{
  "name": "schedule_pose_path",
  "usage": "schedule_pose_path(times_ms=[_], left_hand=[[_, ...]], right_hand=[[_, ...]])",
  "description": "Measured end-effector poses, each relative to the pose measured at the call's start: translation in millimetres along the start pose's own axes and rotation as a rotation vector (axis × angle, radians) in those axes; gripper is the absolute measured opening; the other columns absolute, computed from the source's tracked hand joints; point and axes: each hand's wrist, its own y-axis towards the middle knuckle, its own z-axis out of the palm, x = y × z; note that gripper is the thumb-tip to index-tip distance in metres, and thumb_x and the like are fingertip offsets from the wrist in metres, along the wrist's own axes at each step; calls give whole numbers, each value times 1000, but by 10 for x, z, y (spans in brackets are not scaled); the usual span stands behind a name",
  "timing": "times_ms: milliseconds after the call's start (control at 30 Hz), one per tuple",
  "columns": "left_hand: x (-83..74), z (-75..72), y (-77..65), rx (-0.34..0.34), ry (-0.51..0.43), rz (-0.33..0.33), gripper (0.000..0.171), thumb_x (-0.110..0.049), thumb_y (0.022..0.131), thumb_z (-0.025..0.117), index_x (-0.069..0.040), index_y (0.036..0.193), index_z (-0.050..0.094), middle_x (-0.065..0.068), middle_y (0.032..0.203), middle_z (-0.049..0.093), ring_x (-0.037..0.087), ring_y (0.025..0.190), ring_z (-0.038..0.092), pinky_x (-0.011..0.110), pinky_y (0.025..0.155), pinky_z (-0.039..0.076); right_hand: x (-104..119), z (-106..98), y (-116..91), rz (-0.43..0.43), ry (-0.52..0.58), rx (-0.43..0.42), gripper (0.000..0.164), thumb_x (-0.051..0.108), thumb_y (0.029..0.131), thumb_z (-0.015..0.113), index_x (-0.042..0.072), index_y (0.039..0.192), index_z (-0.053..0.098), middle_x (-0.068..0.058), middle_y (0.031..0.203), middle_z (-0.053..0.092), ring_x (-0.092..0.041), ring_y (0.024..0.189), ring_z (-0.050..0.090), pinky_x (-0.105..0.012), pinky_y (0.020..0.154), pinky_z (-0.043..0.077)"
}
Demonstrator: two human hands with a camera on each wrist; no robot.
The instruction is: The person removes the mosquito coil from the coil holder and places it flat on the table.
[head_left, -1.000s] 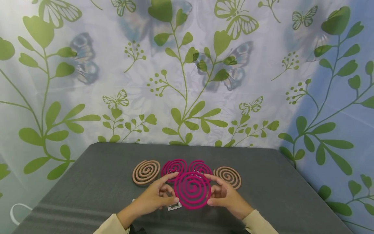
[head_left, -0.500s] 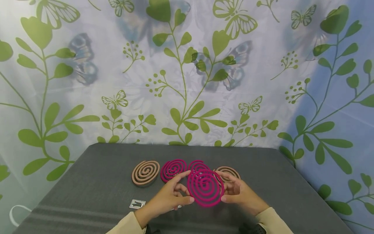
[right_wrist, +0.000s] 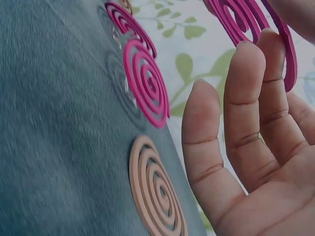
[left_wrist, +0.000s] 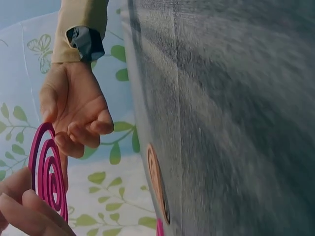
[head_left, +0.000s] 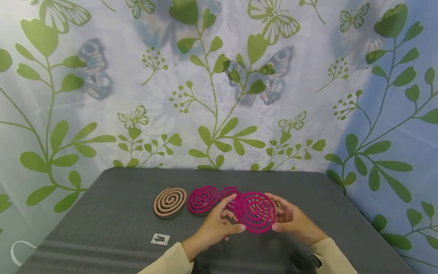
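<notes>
My left hand (head_left: 219, 224) and right hand (head_left: 291, 220) hold a magenta mosquito coil (head_left: 256, 212) between them, up off the table. Each hand has thumb and index finger at an opposite edge; the coil's flat face tilts toward the head camera. In the left wrist view the coil (left_wrist: 49, 182) appears nearly edge-on, with the right thumb at its rim. Behind it on the table are two more magenta coils, one at left (head_left: 202, 199) and one partly covered (head_left: 227, 193). A tan coil (right_wrist: 160, 189), mostly hidden in the head view, lies below the right hand.
Another tan coil (head_left: 170, 202) lies at the left end of the row. A small metal coil stand (head_left: 160, 239) rests flat in front of it. The dark grey table (head_left: 102, 224) reaches back to a leaf-and-butterfly-patterned curtain (head_left: 154, 87).
Both hands have carried the magenta coil to the right, from in front of the magenta coils to in front of the right tan coil. The metal stand has come into full view.
</notes>
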Motion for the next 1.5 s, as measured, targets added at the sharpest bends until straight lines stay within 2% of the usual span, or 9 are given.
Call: schedule_pose_path(times_ms=[133, 333, 500, 767, 1100, 1167, 1367, 1500], left_hand=[[18, 107, 58, -15, -9, -1, 93, -4, 93, 83, -11, 171, 31, -1, 95, 68, 11, 62, 56, 22, 52, 47], [31, 227, 156, -27, -35, -9, 93, -3, 93, 83, -15, 171, 34, 1, 96, 67, 10, 61, 56, 22, 53, 48], [50, 309, 234, -40, -35, -2, 95, -2, 91, 85, -14, 170, 34, 1, 97, 66, 10, 61, 57, 21, 52, 48], [64, 413, 370, -43, -50, -28, 93, -1, 91, 85, -16, 169, 37, 3, 98, 68, 11, 59, 56, 22, 53, 49], [57, 570, 592, -17, -54, -38, 90, -1, 92, 83, -17, 168, 39, 1, 97, 69, 12, 64, 59, 22, 53, 49], [62, 611, 628, -11, -57, -43, 90, 0, 93, 83, -17, 169, 38, 1, 97, 70, 12, 66, 61, 22, 54, 48], [89, 727, 722, -12, -59, -56, 89, 1, 93, 82, -16, 169, 37, 2, 95, 70, 11, 68, 62, 22, 54, 48], [110, 771, 778, 3, -43, -57, 88, 0, 96, 80, -14, 170, 34, -4, 94, 69, 8, 70, 62, 20, 56, 48]], right_hand=[[-9, -90, -41, 9, -1, -8, 77, -6, 102, 66, 22, 168, 38, -10, 144, 69, -22, 119, 73, -39, 99, 60], [-17, -199, -98, 6, -23, -23, 77, -7, 103, 63, 23, 169, 37, -8, 145, 68, -23, 124, 72, -40, 100, 60], [-1, -253, -137, 22, -38, -49, 79, -5, 104, 63, 18, 171, 30, -5, 147, 67, -23, 126, 71, -40, 102, 59], [50, -358, -226, 70, -87, -97, 83, -5, 104, 64, 8, 173, 20, -2, 142, 70, -19, 124, 71, -39, 101, 59], [80, -559, -367, 42, -141, -123, 77, -6, 105, 63, 25, 169, 34, -1, 128, 75, -17, 116, 73, -37, 99, 59], [79, -595, -401, 41, -150, -133, 77, -6, 105, 63, 24, 170, 34, -1, 126, 75, -16, 115, 73, -37, 99, 59], [63, -683, -476, 37, -143, -144, 76, -7, 105, 61, 30, 167, 37, 1, 128, 74, -14, 115, 72, -35, 98, 59], [40, -730, -517, 44, -152, -178, 76, -6, 105, 61, 28, 167, 36, 3, 122, 72, -12, 111, 71, -35, 96, 59]])
